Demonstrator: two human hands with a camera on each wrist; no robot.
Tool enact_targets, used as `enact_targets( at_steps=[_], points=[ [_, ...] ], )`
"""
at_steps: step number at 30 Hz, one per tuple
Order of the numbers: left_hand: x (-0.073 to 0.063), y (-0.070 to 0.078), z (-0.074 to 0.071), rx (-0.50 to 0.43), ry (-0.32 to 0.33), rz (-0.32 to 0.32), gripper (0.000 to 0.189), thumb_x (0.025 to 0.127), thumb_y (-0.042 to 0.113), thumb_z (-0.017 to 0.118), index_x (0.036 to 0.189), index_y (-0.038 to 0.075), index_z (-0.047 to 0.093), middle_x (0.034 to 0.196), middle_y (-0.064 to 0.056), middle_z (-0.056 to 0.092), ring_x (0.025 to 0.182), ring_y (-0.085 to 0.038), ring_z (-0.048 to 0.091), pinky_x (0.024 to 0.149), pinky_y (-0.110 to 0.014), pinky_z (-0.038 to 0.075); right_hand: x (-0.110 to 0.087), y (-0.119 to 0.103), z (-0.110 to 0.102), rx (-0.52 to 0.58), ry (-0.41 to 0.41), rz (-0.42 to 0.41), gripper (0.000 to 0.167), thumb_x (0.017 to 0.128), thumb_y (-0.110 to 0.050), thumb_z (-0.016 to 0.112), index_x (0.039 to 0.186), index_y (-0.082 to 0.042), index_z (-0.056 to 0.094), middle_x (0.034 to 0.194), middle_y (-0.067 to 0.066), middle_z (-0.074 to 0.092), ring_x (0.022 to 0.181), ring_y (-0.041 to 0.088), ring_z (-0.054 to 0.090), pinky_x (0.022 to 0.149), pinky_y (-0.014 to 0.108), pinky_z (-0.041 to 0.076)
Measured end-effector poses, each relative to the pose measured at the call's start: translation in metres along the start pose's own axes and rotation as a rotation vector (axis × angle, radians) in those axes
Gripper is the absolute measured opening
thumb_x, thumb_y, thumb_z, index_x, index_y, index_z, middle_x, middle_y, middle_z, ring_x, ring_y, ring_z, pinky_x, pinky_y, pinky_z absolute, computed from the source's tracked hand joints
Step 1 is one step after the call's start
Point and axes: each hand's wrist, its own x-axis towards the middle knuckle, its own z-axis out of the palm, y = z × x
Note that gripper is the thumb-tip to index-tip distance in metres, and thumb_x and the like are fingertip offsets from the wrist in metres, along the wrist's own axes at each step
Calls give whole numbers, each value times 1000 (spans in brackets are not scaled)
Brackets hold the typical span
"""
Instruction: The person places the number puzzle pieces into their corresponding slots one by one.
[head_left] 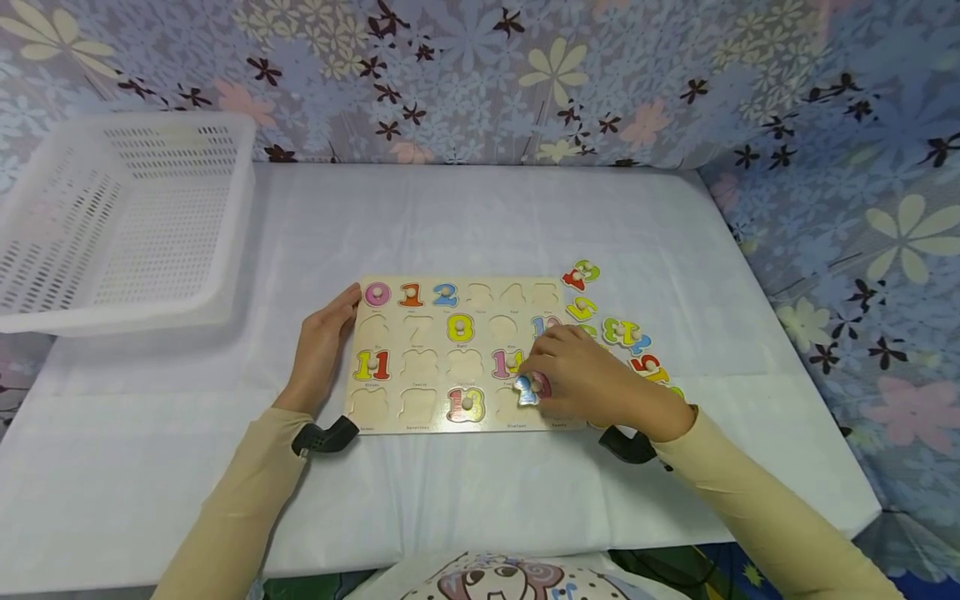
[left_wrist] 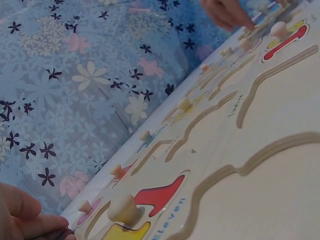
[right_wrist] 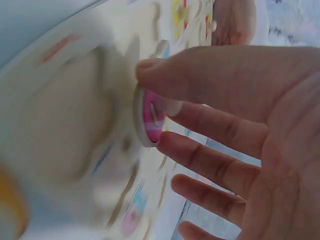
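A wooden number puzzle board [head_left: 431, 421] lies on the table, with pieces such as the 0 [head_left: 377, 294], 8 [head_left: 461, 327] and 11 [head_left: 372, 365] set in it. My left hand [head_left: 318, 354] lies along the board's left edge, fingers touching near its far corner. My right hand [head_left: 581, 375] pinches a blue and pink number piece [head_left: 528, 390], which looks like a 20, between thumb and fingers. It is held tilted above the lower right recesses. In the right wrist view the pink part [right_wrist: 153, 115] shows beneath the thumb; the hand's other fingers are spread.
Several loose number pieces lie right of the board, including a yellow 5 [head_left: 581, 309] and a piece with a green 3 [head_left: 612, 332]; some overlap. A white plastic basket [head_left: 225, 287] stands at the far left. Floral cloth [head_left: 480, 83] hangs behind the white-covered table [head_left: 450, 217].
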Motion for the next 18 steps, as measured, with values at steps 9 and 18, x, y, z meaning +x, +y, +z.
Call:
enact_targets(
  at_steps=[9,18],
  points=[
    [-1,1,-1,11,-5,-7,43,104,17,38,144,1,43,153,-2,37,141,-11,28,110,-19,30,-32,10,5,84,5,86,39,71,-20,86,107,-13,72,105,-3,63,114,27,48,104,52,34],
    [0,0,1,-24,-17,-16,44,104,16,38,145,0,41,154,-4,35,141,-12,27,111,-20,29,-36,9,8,115,16,105,39,74,-25,85,110,-16,72,105,-3,63,113,24,49,105,47,33]
  ],
)
